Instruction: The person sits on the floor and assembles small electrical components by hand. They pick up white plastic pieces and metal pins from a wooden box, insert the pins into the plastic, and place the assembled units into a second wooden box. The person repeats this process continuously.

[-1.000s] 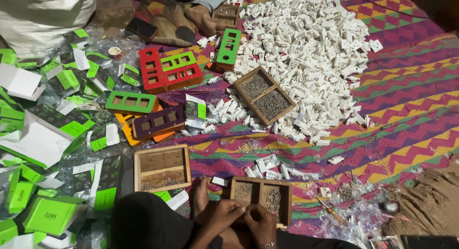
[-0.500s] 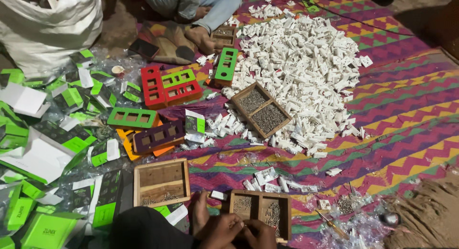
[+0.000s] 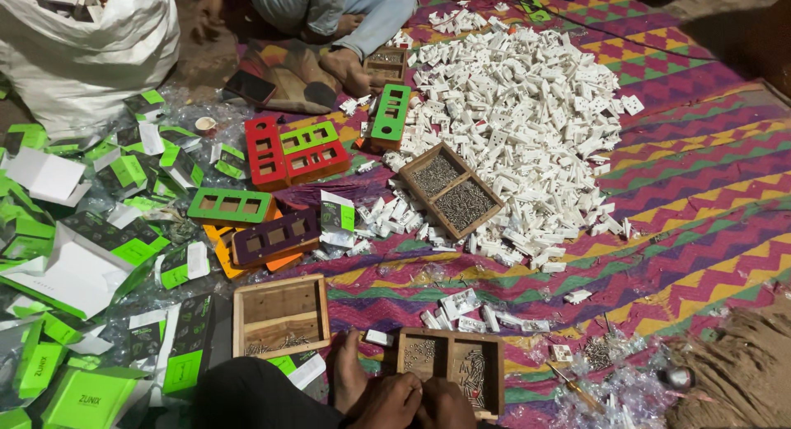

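Note:
My left hand [image 3: 387,400] and my right hand [image 3: 447,405] are pressed together at the bottom edge, fingers curled around a small part that stays hidden between them. They hover over the near rim of a two-compartment wooden tray [image 3: 451,359] holding small metal screws. My bare foot [image 3: 348,371] rests just left of that tray. A second, nearly empty wooden tray [image 3: 280,314] lies further left. Several loose white plastic pieces [image 3: 474,309] sit just beyond the tray.
A big heap of white plastic socket parts [image 3: 527,99] covers the patterned mat, with another wooden screw tray [image 3: 450,190] at its edge. Coloured jig frames [image 3: 292,149] and green-black cartons [image 3: 82,256] lie left. Another person sits at the top [image 3: 329,17]. A screwdriver [image 3: 568,381] lies lower right.
The view has tilted downward, so everything has slid up and my hands sit lower in the frame. My hands stay together over the near tray.

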Demonstrator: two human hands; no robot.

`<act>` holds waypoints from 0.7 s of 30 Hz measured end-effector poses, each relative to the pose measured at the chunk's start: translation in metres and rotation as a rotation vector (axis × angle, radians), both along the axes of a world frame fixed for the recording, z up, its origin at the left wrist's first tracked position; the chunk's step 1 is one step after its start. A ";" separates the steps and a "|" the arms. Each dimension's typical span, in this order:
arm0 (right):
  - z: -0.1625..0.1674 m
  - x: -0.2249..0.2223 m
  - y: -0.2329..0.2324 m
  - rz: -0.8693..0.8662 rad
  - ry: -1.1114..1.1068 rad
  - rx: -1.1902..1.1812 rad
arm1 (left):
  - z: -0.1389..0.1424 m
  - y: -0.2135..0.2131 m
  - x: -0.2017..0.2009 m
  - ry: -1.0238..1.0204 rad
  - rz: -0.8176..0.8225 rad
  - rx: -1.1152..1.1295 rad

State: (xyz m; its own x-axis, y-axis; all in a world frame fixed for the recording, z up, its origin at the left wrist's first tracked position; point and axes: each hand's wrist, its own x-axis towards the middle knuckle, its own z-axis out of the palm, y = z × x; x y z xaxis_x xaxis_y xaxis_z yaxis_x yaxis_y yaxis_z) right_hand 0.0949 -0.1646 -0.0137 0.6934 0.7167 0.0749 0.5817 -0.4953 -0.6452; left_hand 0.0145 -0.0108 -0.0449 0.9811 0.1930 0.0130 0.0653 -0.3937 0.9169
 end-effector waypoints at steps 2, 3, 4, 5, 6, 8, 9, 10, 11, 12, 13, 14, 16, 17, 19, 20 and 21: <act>0.001 -0.002 0.000 -0.047 0.021 -0.062 | 0.002 0.001 -0.002 0.038 -0.025 0.003; 0.003 -0.001 0.002 -0.089 0.036 -0.094 | 0.004 0.002 -0.003 0.057 -0.036 0.003; 0.004 0.000 0.001 -0.130 0.051 -0.127 | 0.006 0.002 -0.002 0.073 -0.043 0.001; 0.006 -0.001 0.002 -0.134 0.040 -0.116 | 0.009 0.002 -0.002 0.089 -0.049 -0.002; 0.007 -0.001 0.002 -0.139 0.026 -0.104 | 0.011 0.002 -0.001 0.103 -0.055 -0.005; 0.008 -0.002 0.003 -0.126 0.003 -0.097 | 0.013 0.001 0.000 0.062 -0.034 0.006; 0.008 -0.003 0.004 -0.109 -0.005 -0.101 | 0.014 0.001 0.000 0.043 -0.026 0.014; 0.008 -0.002 0.004 -0.092 -0.013 -0.105 | 0.014 0.000 0.001 0.064 -0.032 0.025; 0.007 -0.002 0.004 -0.131 -0.008 -0.102 | 0.012 0.002 0.000 0.086 -0.037 0.037; 0.006 -0.001 0.003 -0.166 -0.005 -0.101 | 0.010 0.001 0.000 0.106 -0.038 0.048; 0.005 0.000 0.003 -0.198 -0.002 -0.104 | 0.008 0.000 0.001 0.089 -0.021 0.044; 0.004 0.000 0.003 -0.184 -0.054 -0.079 | 0.005 -0.001 0.001 0.075 -0.005 0.037; 0.004 0.000 0.003 -0.160 -0.158 -0.028 | -0.002 -0.004 0.001 0.051 0.010 0.030; 0.004 0.000 0.003 -0.136 -0.154 -0.060 | -0.005 -0.005 0.002 0.041 0.009 0.034; 0.003 -0.002 0.004 -0.091 -0.137 -0.123 | -0.011 -0.007 0.001 -0.005 0.016 0.032; 0.004 -0.003 0.004 -0.124 -0.116 -0.123 | -0.013 -0.009 0.001 -0.042 0.025 0.025; 0.006 -0.003 0.003 -0.154 -0.097 -0.127 | -0.014 -0.009 0.002 -0.081 0.038 0.016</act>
State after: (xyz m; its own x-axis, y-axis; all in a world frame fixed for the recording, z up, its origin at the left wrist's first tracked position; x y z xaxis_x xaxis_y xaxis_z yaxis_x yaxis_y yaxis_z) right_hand 0.0923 -0.1612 -0.0082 0.7891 0.6111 0.0624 0.5493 -0.6564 -0.5171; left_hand 0.0161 -0.0199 -0.0586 0.9687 0.2291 0.0952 0.0064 -0.4067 0.9135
